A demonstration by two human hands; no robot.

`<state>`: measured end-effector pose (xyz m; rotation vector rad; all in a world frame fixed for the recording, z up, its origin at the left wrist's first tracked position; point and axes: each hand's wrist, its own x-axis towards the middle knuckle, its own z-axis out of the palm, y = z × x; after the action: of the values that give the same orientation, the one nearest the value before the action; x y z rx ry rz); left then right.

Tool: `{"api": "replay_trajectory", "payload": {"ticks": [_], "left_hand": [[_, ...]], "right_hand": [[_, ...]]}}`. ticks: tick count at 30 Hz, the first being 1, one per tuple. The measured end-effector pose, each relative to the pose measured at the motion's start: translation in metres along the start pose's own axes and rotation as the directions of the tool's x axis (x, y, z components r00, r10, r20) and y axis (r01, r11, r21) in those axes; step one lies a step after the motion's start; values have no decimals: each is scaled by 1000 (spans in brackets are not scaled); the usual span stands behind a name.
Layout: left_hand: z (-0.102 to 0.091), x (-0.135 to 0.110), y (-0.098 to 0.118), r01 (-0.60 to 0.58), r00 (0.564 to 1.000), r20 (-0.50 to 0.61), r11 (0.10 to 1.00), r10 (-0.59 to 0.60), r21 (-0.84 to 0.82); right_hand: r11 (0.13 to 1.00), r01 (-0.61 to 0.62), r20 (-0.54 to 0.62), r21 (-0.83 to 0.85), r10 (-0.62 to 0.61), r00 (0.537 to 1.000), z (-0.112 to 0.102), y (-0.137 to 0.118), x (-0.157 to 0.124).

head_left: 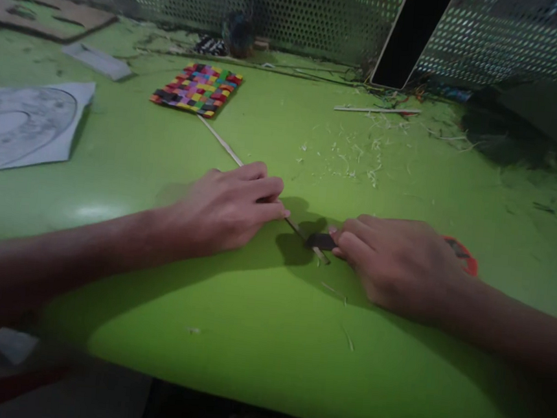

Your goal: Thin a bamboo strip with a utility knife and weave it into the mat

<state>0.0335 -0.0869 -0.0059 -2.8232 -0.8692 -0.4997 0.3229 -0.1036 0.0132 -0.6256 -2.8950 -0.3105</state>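
Observation:
A long thin bamboo strip [220, 141] lies across the green table [258, 324], running from the woven mat toward me. My left hand [230, 206] presses down on the strip with its fingers closed together. My right hand [395, 265] is closed around a knife with an orange handle [464, 258]; its dark blade [320, 241] rests against the near end of the strip.
A colourful woven mat [198, 89] lies at the back left. Pale shavings [361, 158] and another thin stick [377, 110] lie at the back right. A grey sheet [23, 123] covers the left edge. A perforated metal wall [296, 9] with a black panel [411, 35] stands behind.

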Motion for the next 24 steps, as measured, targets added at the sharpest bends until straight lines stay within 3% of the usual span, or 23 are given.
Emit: {"api": "replay_trajectory", "payload": {"ticks": [7, 12, 18, 24], "left_hand": [[1, -2, -3, -22, 1000, -14, 1000, 22, -3], [2, -1, -1, -22, 999, -40, 1000, 22, -19], [4, 0, -1, -33, 996, -79, 999, 35, 25], [0, 1, 1, -34, 999, -14, 999, 34, 34]], "right_hand": [[1000, 1, -11, -14, -1, 1000, 0, -1, -2], [998, 11, -50, 69, -8, 999, 0, -3, -15], [990, -56, -131, 130, 73, 989, 5, -3, -13], [983, -159, -48, 88, 164, 985, 8, -1, -4]]}}
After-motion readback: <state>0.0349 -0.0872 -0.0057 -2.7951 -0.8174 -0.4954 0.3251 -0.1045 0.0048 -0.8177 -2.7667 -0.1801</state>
